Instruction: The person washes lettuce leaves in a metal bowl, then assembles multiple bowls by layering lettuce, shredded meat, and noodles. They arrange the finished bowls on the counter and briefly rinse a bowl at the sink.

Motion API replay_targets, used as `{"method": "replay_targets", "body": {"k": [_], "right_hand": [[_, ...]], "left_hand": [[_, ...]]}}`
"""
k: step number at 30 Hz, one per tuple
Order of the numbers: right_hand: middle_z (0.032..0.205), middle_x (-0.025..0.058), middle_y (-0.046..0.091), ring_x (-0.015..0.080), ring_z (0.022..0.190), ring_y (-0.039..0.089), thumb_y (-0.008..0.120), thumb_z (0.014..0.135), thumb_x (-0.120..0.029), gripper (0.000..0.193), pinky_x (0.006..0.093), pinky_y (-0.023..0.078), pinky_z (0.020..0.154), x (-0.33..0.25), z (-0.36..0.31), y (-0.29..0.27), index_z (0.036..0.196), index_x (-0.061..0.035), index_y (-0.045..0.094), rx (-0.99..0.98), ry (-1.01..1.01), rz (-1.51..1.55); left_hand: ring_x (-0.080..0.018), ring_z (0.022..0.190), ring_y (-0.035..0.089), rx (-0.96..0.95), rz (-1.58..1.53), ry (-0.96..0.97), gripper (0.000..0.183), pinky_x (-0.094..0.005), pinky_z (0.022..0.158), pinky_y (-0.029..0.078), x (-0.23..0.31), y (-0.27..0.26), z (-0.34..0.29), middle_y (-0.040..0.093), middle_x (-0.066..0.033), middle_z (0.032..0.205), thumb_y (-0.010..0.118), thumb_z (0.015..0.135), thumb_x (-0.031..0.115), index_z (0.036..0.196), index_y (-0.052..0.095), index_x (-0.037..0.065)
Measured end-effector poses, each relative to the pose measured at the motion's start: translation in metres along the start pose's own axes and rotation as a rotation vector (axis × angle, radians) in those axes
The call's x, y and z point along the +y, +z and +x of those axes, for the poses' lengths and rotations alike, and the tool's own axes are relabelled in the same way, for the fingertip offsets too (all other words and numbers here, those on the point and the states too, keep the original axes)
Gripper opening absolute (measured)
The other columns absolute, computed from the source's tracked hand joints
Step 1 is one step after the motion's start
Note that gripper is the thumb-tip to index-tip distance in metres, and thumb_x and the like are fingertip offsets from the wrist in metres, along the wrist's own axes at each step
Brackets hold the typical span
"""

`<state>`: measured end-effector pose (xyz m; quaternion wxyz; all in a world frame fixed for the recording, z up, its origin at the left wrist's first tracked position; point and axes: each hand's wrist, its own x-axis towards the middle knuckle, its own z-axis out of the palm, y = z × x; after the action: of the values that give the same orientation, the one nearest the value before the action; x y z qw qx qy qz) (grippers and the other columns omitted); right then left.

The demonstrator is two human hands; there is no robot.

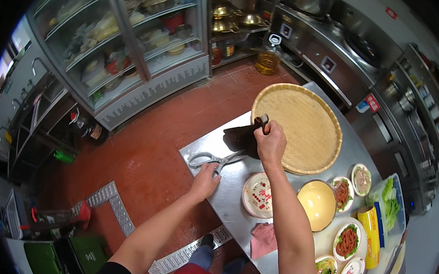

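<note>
My right hand [271, 141] is closed around a dark brown, limp piece of food [240, 137] and holds it up at the near rim of a round woven bamboo tray [305, 125]. On the steel table [224, 201], my left hand [204, 180] grips the handles of large kitchen scissors [216, 159]. The scissor blades point toward the dark piece and lie just below it. Part of the dark piece is hidden behind my right fingers.
A patterned plate [257, 194], a yellow bowl [317, 203] and a pink cloth [263, 239] lie near me. Several small plates of meat and greens [348, 240], a yellow roll [370, 233] and a white board sit to the right. A glass-door fridge [128, 38] stands across the red floor.
</note>
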<state>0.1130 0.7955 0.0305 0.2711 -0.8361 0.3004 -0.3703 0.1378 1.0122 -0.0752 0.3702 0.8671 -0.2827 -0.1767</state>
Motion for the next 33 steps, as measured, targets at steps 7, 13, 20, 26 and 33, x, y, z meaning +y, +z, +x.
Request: {"method": "replay_targets", "body": {"k": [7, 13, 20, 26, 33], "right_hand": [[0.066, 0.0027, 0.047, 0.011, 0.062, 0.041, 0.064, 0.074, -0.009, 0.02, 0.0286, 0.039, 0.056, -0.057, 0.002, -0.076, 0.072, -0.0023, 0.046, -0.002, 0.136, 0.577], [0.06, 0.0119, 0.059, 0.0227, 0.056, 0.061, 0.054, 0.085, -0.024, 0.023, 0.0336, 0.046, 0.046, -0.07, -0.095, -0.046, 0.08, -0.0022, 0.062, -0.367, 0.486, 0.637], [0.097, 0.0253, 0.058, 0.0385, 0.095, 0.058, 0.047, 0.093, -0.024, 0.025, 0.0503, 0.045, 0.079, -0.094, -0.12, -0.05, 0.109, -0.0051, 0.048, -0.004, 0.144, 0.151], [0.119, 0.0301, 0.049, 0.0445, 0.111, 0.05, 0.039, 0.094, -0.021, 0.037, 0.0436, 0.04, 0.094, -0.086, -0.147, -0.012, 0.125, -0.0006, 0.039, -0.354, 0.328, 0.833], [0.13, 0.0301, 0.043, 0.0434, 0.125, 0.04, 0.042, 0.087, -0.006, 0.05, 0.0419, 0.034, 0.104, -0.093, -0.152, -0.056, 0.135, 0.0023, 0.033, -0.405, 0.296, 0.71]], "left_hand": [[-0.0264, 0.108, 0.055, -0.113, -0.589, -0.267, 0.042, -0.0386, 0.088, 0.047, 0.051, -0.029, 0.013, 0.049, -0.0136, 0.125, 0.057, 0.091, 0.023, 0.129, 0.049, 0.007], [-0.0196, 0.103, 0.059, -0.405, -1.669, -0.264, 0.035, -0.0367, 0.086, 0.05, 0.101, -0.048, -0.021, 0.059, -0.0055, 0.114, 0.037, 0.099, 0.032, 0.123, 0.051, 0.01], [-0.0216, 0.101, 0.06, 0.021, -1.369, -0.211, 0.035, -0.0348, 0.09, 0.05, 0.098, -0.057, -0.055, 0.059, -0.0111, 0.112, 0.031, 0.094, 0.014, 0.121, 0.05, 0.002], [-0.02, 0.086, 0.062, 0.074, -1.143, -0.055, 0.032, -0.0312, 0.077, 0.051, 0.086, -0.067, -0.011, 0.063, -0.0101, 0.097, 0.036, 0.088, 0.012, 0.105, 0.06, 0.0], [-0.0191, 0.075, 0.06, 0.245, -0.755, 0.013, 0.029, -0.0305, 0.07, 0.049, 0.077, -0.054, 0.017, 0.063, -0.0086, 0.086, 0.038, 0.08, 0.002, 0.095, 0.062, -0.002]]}}
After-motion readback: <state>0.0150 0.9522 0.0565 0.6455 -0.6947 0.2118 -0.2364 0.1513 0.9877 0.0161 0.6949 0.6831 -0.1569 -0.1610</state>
